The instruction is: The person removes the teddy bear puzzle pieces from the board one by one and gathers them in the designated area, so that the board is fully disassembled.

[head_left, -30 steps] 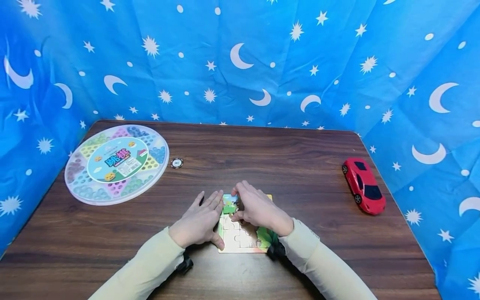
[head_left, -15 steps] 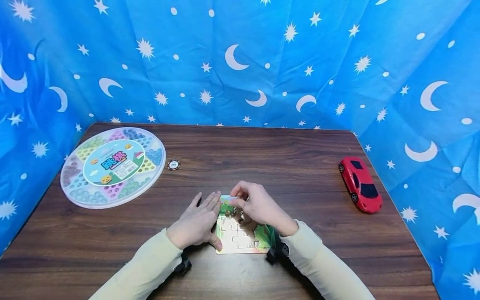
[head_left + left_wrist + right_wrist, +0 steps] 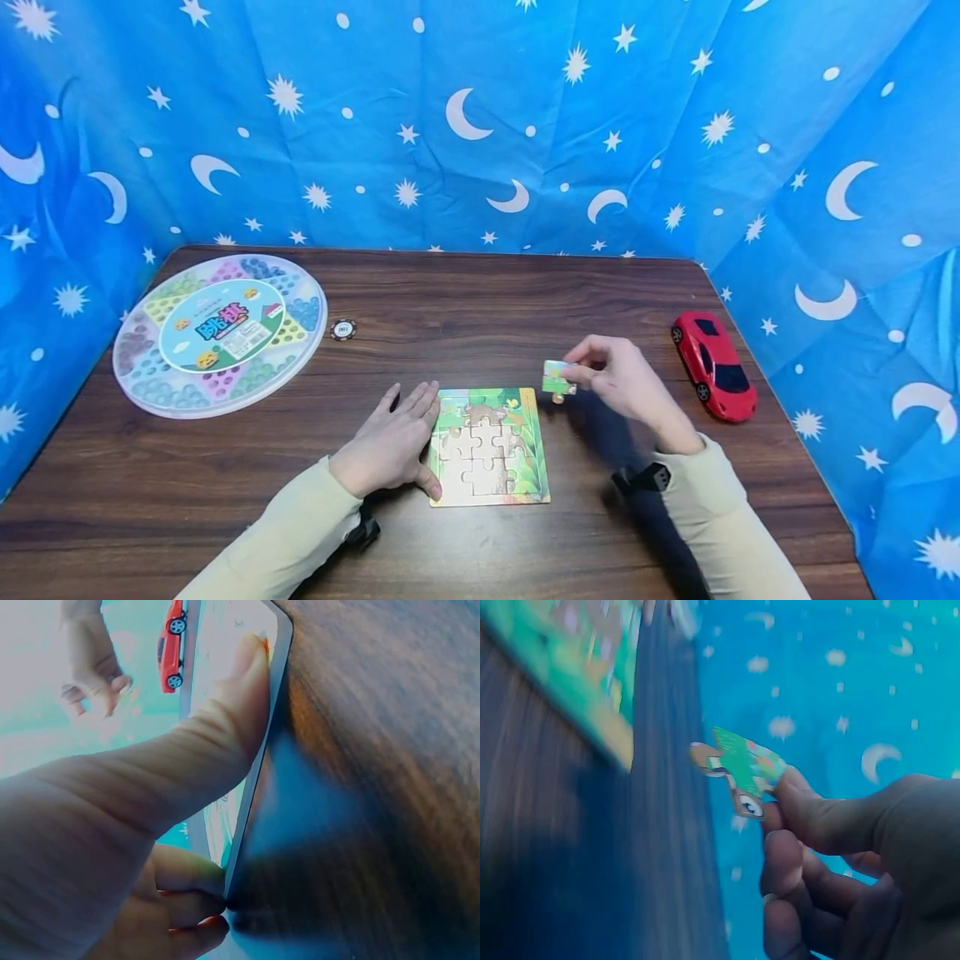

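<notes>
A square jigsaw puzzle board point(image 3: 542, 458) with an animal picture and a green border lies flat on the table in front of me. My left hand point(image 3: 390, 446) rests along its left edge, fingers extended and the thumb at the near left corner. In the left wrist view that thumb point(image 3: 240, 682) presses on the board's rim. To the board's upper right, my right hand point(image 3: 626, 383) pinches a jigsaw piece point(image 3: 555, 379) between thumb and fingers. The right wrist view shows this piece point(image 3: 739, 761) to be green, with a brown part and a printed eye.
A round, transparent-lidded Chinese checkers set point(image 3: 296, 354) lies at the back left, a black-and-white poker chip point(image 3: 343, 330) next to it. A red toy car point(image 3: 714, 367) stands at the right. Blue cloth point(image 3: 420, 108) with moons and stars hangs behind the table.
My right hand has lifted the jigsaw piece off the board's upper left part and carried it to the right, past the board. The left hand has stayed on the board's edge.
</notes>
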Motion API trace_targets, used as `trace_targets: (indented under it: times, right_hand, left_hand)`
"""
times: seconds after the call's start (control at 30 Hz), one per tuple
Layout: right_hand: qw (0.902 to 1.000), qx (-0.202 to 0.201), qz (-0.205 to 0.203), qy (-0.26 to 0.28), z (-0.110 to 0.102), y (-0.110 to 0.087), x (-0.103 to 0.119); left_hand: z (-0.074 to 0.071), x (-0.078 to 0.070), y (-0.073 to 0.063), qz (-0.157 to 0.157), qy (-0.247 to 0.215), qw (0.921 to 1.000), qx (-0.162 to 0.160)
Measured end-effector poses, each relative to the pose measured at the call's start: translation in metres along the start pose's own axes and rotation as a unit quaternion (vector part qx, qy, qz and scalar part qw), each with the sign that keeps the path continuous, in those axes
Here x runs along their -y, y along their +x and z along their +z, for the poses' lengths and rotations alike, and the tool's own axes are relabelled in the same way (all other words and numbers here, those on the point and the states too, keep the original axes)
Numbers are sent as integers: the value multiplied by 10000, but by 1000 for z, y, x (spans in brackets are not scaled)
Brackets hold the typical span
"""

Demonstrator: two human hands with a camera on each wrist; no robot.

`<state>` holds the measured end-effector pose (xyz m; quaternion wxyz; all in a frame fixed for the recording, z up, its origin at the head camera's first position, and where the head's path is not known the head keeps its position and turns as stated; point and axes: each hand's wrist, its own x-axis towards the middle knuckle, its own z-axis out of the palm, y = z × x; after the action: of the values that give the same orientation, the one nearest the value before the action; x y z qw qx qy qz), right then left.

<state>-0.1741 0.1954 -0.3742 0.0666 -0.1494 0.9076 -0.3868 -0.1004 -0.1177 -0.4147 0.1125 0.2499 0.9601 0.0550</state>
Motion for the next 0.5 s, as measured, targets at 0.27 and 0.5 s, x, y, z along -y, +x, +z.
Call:
trace_targets:
  times: [0.27, 0.5]
  right_hand:
    - [9990, 207, 388, -108, -10, -3, -38]
    - [9983, 261, 439, -271, -4, -2, -54]
  left_hand:
    - [-1, 2, 1, 20, 45, 10000, 7]
    - [-3, 3, 4, 27, 84, 9999, 48]
